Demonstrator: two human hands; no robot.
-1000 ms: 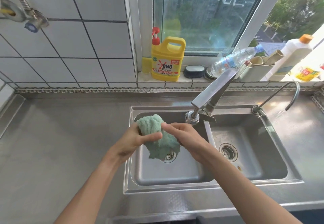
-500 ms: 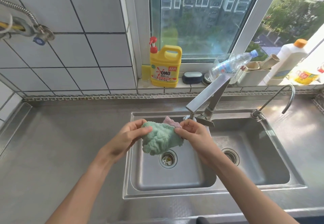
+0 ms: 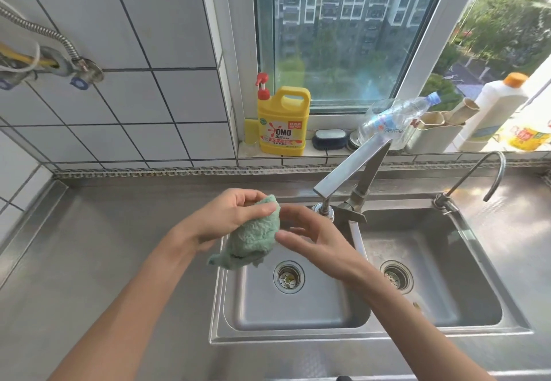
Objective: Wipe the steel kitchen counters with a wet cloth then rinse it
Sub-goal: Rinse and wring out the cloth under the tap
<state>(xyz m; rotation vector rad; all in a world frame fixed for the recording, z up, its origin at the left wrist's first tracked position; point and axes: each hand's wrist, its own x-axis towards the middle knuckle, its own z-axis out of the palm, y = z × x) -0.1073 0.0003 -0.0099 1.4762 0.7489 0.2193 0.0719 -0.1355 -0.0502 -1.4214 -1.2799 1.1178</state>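
I see the left hand (image 3: 229, 216) gripping the green cloth (image 3: 253, 237), fingers and thumb curled round its upper part, so the cloth hangs bunched above the left edge of the left sink basin (image 3: 286, 306) (near the drain, not touching it). The right hand (image 3: 313, 240) is just beside the cloth with fingers loosely spread; its fingertips seem to touch the cloth, but I cannot tell for sure from this angle. The square faucet (image 3: 348, 169) stands behind the hands, approx. between the 2 basins. The steel counter (image 3: 104, 246) spreads to the left. A yellow detergent bottle (image 3: 283, 121) stands on the window sill.
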